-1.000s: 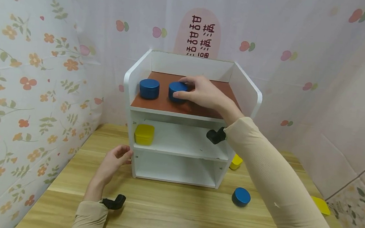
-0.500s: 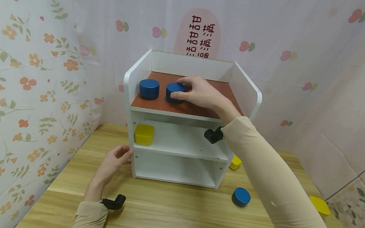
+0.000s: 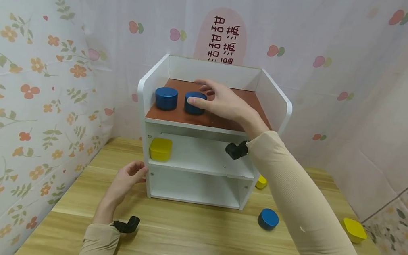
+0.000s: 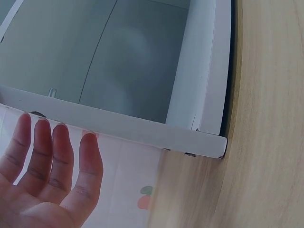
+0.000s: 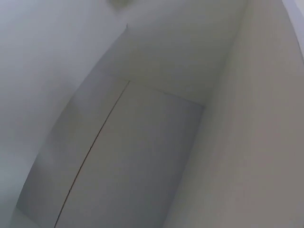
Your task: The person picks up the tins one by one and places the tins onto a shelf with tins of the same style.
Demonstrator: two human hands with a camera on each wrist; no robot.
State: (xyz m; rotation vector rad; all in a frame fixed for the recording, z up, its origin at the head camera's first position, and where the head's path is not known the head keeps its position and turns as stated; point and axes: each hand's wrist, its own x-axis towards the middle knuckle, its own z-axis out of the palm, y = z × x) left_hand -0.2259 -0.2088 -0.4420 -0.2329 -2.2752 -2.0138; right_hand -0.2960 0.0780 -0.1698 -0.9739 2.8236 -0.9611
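Note:
My right hand (image 3: 222,100) is over the brown top of the white shelf unit (image 3: 204,126), its fingers spread and lifted. Its thumb overlaps the front of a round blue tin (image 3: 193,108); whether it touches, I cannot tell. A second blue tin (image 3: 166,98) stands to the left of that one, apart from it. My left hand (image 3: 126,179) is at the unit's left side, low down. In the left wrist view its fingers (image 4: 61,152) reach up to the white side panel, tips at or against it. The right wrist view shows only the shelf's inside.
A yellow box (image 3: 160,149) sits at the left of the middle shelf. On the wooden table (image 3: 187,239), a third blue tin (image 3: 268,219) stands right of the unit. One yellow box (image 3: 354,230) lies farther right, another yellow piece (image 3: 261,182) beside the unit, partly hidden.
My right hand slid the blue tin slightly left, then its fingers opened and lifted off it. The left hand has stayed at the unit's side.

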